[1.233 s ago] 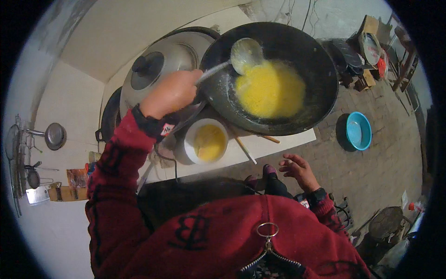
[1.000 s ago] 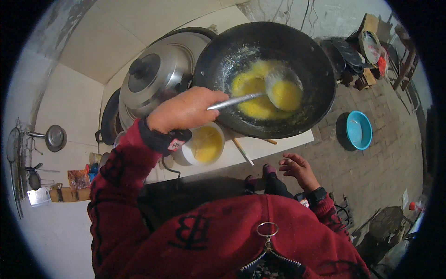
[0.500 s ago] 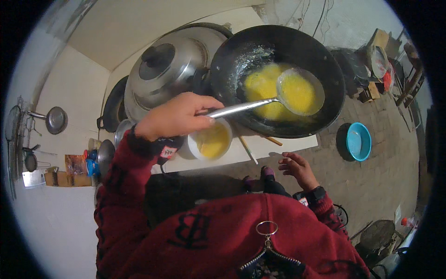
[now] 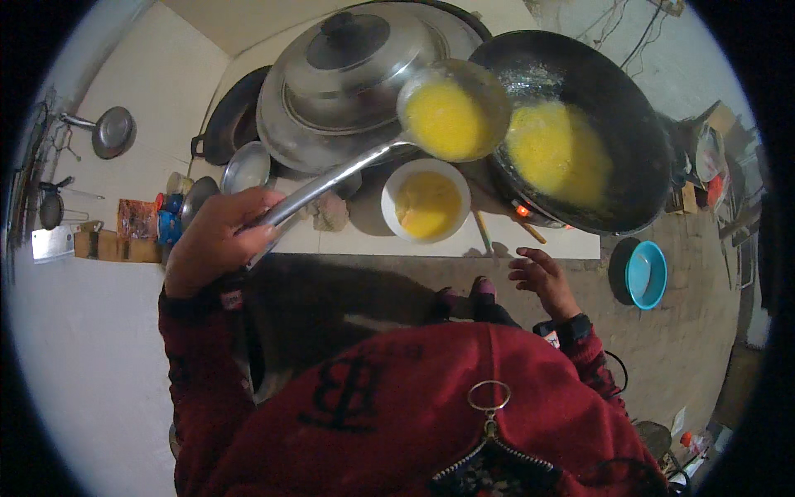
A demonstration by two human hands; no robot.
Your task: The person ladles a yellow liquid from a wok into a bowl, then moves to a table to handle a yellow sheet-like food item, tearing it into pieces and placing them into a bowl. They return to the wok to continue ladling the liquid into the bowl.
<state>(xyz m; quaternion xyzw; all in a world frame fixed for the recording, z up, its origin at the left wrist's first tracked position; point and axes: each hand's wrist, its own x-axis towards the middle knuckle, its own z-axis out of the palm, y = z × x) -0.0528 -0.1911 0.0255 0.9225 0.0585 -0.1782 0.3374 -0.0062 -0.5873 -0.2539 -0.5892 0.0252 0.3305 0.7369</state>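
Observation:
My left hand (image 4: 222,242) is closed round the metal handle of a ladle (image 4: 498,98). A yellow, egg-like mixture (image 4: 449,120) lies in its wide round bowl, which is raised between the lidded pot and the black wok (image 4: 644,166). More of this yellow stuff (image 4: 556,153) spreads over the wok's bottom. Under the ladle, on the counter, stands a white bowl (image 4: 387,204) with yellow liquid in it. My right hand (image 4: 546,286) hangs beyond the counter's front edge, fingers loosely bent and apart, holding nothing.
A large pot with a domed metal lid (image 4: 373,83) stands left of the wok. Two sticks (image 4: 483,232) lie by the white bowl, and a small red light (image 4: 522,211) glows under the wok. A turquoise basin (image 4: 647,275) sits on the floor at right.
My left hand has drawn the ladle left and back, out of the wok, with yellow mixture in it. The view has shifted. My right hand stays much the same.

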